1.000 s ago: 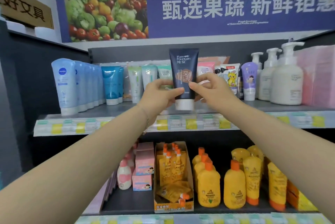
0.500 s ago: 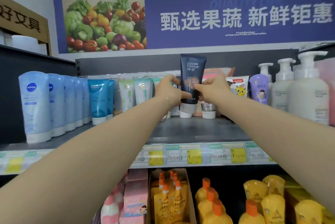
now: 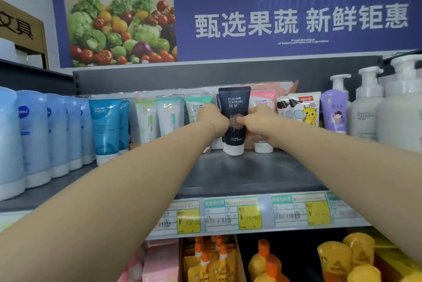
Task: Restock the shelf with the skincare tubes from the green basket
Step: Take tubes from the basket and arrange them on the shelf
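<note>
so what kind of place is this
Probably a shop's skincare aisle: yellow price tags along the shelf edge, rows of identical blue tubes, and a produce promotion banner above.

A dark navy skincare tube (image 3: 234,110) with a white cap stands upright, cap down, on the grey shelf (image 3: 251,172), among a row of other tubes, front label reading "Pure Fountain".

The tube (image 3: 234,103) is upright, cap down, at the middle of the shelf (image 3: 239,174), pinched between the left hand (image 3: 211,119) on its left and the right hand (image 3: 260,121) on its right, just before the back row of tubes (image 3: 169,115). Nivea tubes (image 3: 34,135) line the shelf's left end and pump bottles (image 3: 367,108) its right. Price tags (image 3: 233,215) run along its front edge, above pouches (image 3: 210,263) on the level below.
</note>
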### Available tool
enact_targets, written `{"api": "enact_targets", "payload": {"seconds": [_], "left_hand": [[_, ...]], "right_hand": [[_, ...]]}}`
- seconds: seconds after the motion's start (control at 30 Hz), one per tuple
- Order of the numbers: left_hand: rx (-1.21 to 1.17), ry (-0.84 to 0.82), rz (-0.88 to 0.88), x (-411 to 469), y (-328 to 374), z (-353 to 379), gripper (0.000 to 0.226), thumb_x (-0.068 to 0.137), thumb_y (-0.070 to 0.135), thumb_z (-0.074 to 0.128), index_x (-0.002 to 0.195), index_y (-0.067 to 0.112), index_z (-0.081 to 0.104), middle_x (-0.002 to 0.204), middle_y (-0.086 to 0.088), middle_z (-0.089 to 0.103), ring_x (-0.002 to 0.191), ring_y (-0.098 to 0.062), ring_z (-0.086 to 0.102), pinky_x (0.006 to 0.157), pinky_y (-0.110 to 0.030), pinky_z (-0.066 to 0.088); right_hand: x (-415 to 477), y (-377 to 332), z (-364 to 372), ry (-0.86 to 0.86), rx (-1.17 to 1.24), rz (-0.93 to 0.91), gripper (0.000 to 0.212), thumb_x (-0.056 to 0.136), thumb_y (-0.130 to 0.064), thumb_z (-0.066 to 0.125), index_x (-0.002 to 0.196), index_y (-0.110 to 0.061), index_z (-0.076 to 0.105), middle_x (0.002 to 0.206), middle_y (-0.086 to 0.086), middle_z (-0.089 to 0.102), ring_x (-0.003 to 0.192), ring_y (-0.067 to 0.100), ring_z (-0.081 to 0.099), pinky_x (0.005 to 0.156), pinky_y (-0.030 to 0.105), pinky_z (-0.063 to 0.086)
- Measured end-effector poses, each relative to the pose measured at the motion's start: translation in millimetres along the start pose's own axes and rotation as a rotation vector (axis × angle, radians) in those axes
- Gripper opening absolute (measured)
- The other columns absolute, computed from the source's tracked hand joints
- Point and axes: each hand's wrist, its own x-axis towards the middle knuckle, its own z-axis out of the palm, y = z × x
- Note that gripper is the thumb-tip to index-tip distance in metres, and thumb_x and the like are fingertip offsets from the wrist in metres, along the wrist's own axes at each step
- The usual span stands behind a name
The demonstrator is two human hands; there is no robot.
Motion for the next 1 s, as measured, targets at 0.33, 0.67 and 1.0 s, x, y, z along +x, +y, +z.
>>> {"api": "enact_targets", "payload": {"seconds": [0.33,0.67,1.0], "left_hand": [[-0.011,0.024,-0.024,12,-5,10,0.008,0.085,0.008,0.067,0.09,0.007,0.061,0.104,-0.019,0.067,0.098,-0.034,0.065,0.086,-0.043,0.056],[0.007,-0.011,-0.002,8,-6,12,0.015,0.086,0.006,0.062,0.099,-0.001,0.063,0.108,-0.023,0.067,0.105,-0.038,0.062,0.088,-0.044,0.055],[0.015,-0.019,-0.005,3,-4,10,0.019,0.087,0.006,0.062,0.105,0.001,0.064,0.108,-0.018,0.067,0.104,-0.035,0.063,0.092,-0.043,0.053]], "right_hand": [[13,7,4,-0.02,-0.021,-0.001,0.016,0.086,-0.013,0.067,0.099,-0.008,0.06,0.105,0.014,0.066,0.099,0.029,0.065,0.092,0.047,0.054],[15,13,3,-0.046,-0.072,-0.015,0.015,0.086,-0.012,0.066,0.098,-0.011,0.057,0.094,0.012,0.065,0.093,0.029,0.065,0.09,0.044,0.055],[14,14,2,-0.094,-0.078,-0.038,0.019,0.086,-0.011,0.068,0.081,-0.015,0.051,0.074,0.004,0.053,0.067,0.019,0.051,0.07,0.035,0.048]]}}
